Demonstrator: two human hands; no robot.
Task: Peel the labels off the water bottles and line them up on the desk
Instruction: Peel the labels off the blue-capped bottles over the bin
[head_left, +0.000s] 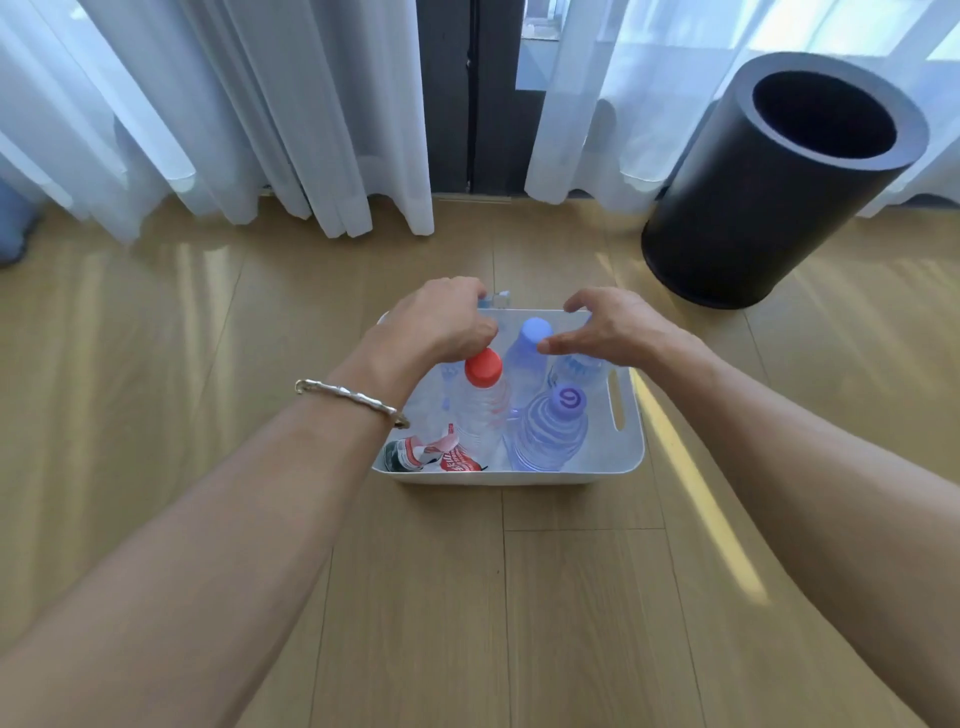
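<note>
Four water bottles stand upright in a white plastic bin (631, 457) on the wooden floor (415, 597): a red-capped bottle (483, 400), a blue-capped bottle (527, 358), a ribbed purple-capped bottle (550, 436) and a ribbed bottle (576, 368) at the far right, all with clear bodies. Crumpled peeled labels (431, 454) lie in the near left corner of the bin. The left hand (441, 325), with a bracelet (348, 397) on its wrist, curls round a clear object (496, 300) at the far rim. The right hand (608, 327) hovers above the far right bottle with fingers spread, its thumb beside the blue cap. A black waste bin (753, 208) stands far right, near the white curtains (260, 104). Bare floor surrounds the bin.
</note>
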